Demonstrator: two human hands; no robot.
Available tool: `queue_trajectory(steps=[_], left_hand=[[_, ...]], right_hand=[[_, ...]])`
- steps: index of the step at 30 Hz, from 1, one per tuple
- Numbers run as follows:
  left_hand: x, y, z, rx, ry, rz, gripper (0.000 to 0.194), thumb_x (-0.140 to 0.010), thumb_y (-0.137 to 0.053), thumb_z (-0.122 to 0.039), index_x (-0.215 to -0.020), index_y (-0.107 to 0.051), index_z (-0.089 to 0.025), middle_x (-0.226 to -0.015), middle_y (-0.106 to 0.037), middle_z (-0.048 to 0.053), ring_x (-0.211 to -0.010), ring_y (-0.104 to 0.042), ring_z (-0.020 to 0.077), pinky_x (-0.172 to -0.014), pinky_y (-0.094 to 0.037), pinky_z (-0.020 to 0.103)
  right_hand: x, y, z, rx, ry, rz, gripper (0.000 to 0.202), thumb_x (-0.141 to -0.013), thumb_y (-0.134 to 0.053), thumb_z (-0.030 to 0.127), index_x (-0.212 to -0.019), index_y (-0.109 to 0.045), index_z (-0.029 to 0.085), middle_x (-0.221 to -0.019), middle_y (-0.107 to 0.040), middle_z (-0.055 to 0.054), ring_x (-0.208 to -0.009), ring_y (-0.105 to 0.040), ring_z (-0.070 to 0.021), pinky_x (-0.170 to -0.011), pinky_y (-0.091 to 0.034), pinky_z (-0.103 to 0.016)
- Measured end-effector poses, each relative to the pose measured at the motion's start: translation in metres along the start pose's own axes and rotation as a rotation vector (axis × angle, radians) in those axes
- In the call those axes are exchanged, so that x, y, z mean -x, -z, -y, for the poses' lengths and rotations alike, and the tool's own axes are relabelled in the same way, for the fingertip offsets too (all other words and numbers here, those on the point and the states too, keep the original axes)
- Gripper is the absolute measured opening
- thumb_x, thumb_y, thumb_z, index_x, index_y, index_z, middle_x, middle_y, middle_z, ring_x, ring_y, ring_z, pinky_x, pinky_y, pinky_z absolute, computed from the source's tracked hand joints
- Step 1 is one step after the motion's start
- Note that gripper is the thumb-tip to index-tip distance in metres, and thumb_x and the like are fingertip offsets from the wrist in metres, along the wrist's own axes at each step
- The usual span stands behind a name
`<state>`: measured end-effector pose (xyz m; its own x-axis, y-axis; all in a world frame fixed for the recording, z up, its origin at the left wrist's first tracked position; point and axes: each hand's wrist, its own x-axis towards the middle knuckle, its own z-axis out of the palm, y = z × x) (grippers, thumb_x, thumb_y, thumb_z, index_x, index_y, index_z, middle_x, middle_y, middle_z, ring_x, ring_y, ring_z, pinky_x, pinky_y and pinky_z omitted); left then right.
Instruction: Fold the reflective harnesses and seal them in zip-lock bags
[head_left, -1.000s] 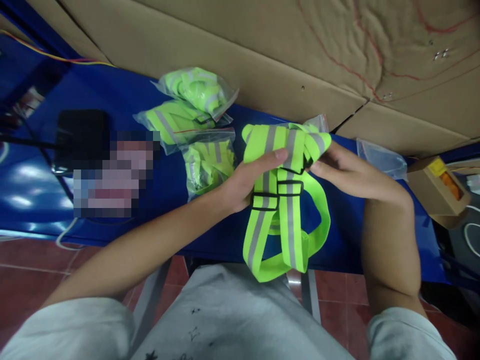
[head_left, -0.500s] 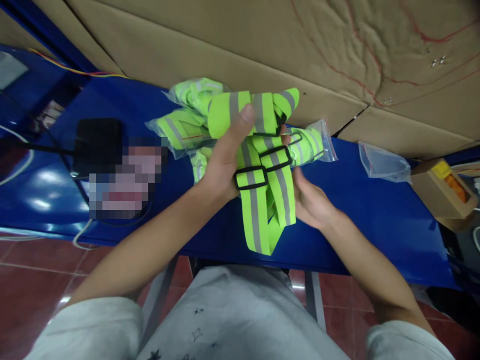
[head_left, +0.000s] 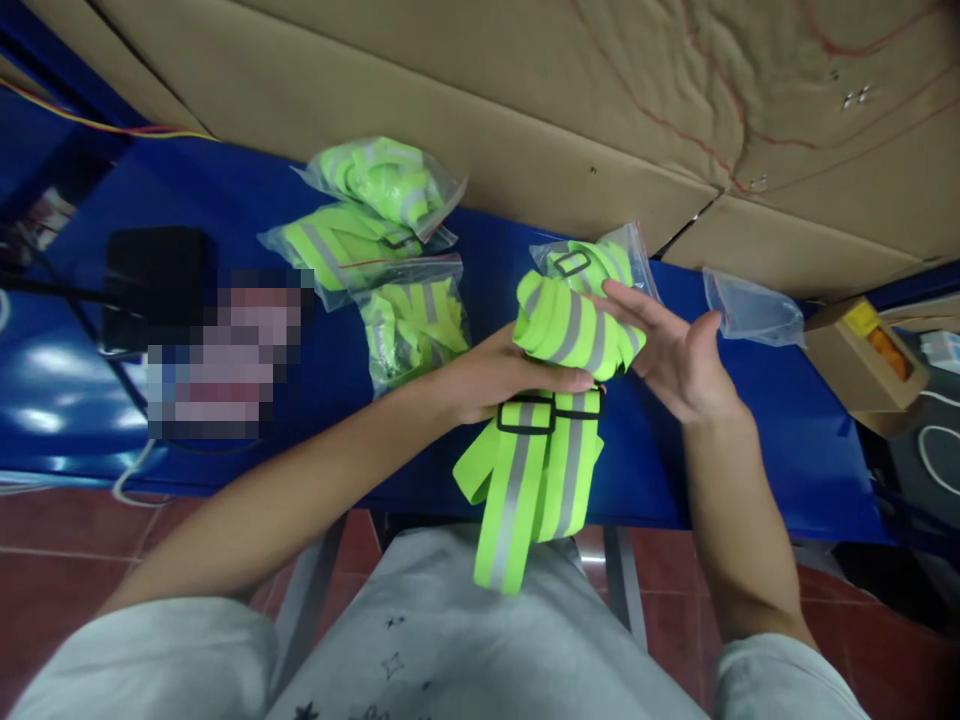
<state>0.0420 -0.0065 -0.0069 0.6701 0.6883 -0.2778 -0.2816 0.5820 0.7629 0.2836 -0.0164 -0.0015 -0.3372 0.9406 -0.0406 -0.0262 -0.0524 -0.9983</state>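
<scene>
My left hand (head_left: 517,372) grips a bundled neon yellow-green reflective strap (head_left: 574,325) with grey stripes, its thumb across the lower side of the roll. Below the thumb, loops of the strap hang down over the table's front edge, with two black slide buckles (head_left: 526,415) near their top. My right hand (head_left: 679,350) is open at the right side of the roll, palm turned toward it and thumb apart. Some of its fingertips are hidden behind the roll, so I cannot tell whether they touch it.
Several clear zip bags with similar straps lie on the blue table (head_left: 757,440): a group at left, including a front bag (head_left: 416,325), and one bag (head_left: 592,260) behind the roll. Rightward are a flat clear bag (head_left: 754,308) and a cardboard box (head_left: 862,365). A black device (head_left: 154,285) sits left.
The strap bundle has moved lower and turned, its loops now hanging nearer my body. My left thumb has shifted below the roll. My right hand has risen and opened beside it.
</scene>
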Motion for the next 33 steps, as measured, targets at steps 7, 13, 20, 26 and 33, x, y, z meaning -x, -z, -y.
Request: queue_trajectory(steps=[7, 13, 20, 26, 33], left_hand=[[-0.009, 0.000, 0.024, -0.024, 0.099, -0.110, 0.110, -0.056, -0.097, -0.008, -0.153, -0.048, -0.025, -0.101, -0.078, 0.003, -0.089, -0.075, 0.0190, -0.081, -0.061, 0.033], [-0.006, -0.003, 0.026, 0.136, 0.257, 0.128, 0.097, -0.060, -0.095, -0.010, -0.146, -0.053, -0.025, -0.095, -0.078, 0.003, -0.082, -0.076, 0.0218, -0.075, -0.062, 0.035], [-0.001, -0.001, 0.029, 0.251, 0.269, 0.257, 0.067, -0.060, -0.099, -0.055, -0.107, -0.072, -0.017, -0.092, -0.078, 0.006, -0.074, -0.073, 0.0183, -0.070, -0.060, 0.029], [0.002, -0.009, 0.034, 0.154, 0.238, 0.236, 0.060, -0.063, -0.100, -0.037, -0.112, -0.071, -0.019, -0.093, -0.077, 0.006, -0.076, -0.074, 0.0199, -0.069, -0.060, 0.030], [-0.005, -0.015, 0.049, 0.289, 0.184, 0.113, 0.058, -0.063, -0.098, -0.028, -0.115, -0.072, -0.020, -0.102, -0.079, 0.007, -0.082, -0.075, 0.0217, -0.077, -0.063, 0.034]], right_hand=[[0.000, -0.024, -0.006, 0.188, -0.059, -0.048, 0.059, -0.074, -0.095, 0.036, -0.129, -0.073, 0.031, -0.137, -0.074, -0.001, -0.127, -0.069, -0.0222, -0.105, -0.058, -0.034], [0.006, -0.015, 0.006, 0.034, -0.259, 0.047, 0.048, -0.073, -0.095, 0.037, -0.117, -0.079, 0.025, -0.096, -0.082, -0.001, -0.078, -0.076, -0.0195, -0.070, -0.064, -0.032], [0.010, -0.014, 0.017, 0.042, -0.127, -0.265, 0.038, -0.069, -0.097, 0.035, -0.101, -0.080, 0.025, -0.095, -0.081, 0.000, -0.076, -0.075, -0.0187, -0.065, -0.063, -0.030], [0.007, -0.017, 0.012, -0.028, -0.026, -0.353, 0.032, -0.082, -0.084, 0.043, -0.108, -0.078, 0.027, -0.106, -0.082, -0.004, -0.094, -0.079, -0.0278, -0.078, -0.067, -0.042], [0.007, -0.051, 0.005, -0.030, 0.064, -0.504, 0.029, -0.087, -0.077, 0.041, -0.113, -0.072, 0.028, -0.119, -0.080, -0.005, -0.119, -0.074, -0.0309, -0.090, -0.066, -0.045]])
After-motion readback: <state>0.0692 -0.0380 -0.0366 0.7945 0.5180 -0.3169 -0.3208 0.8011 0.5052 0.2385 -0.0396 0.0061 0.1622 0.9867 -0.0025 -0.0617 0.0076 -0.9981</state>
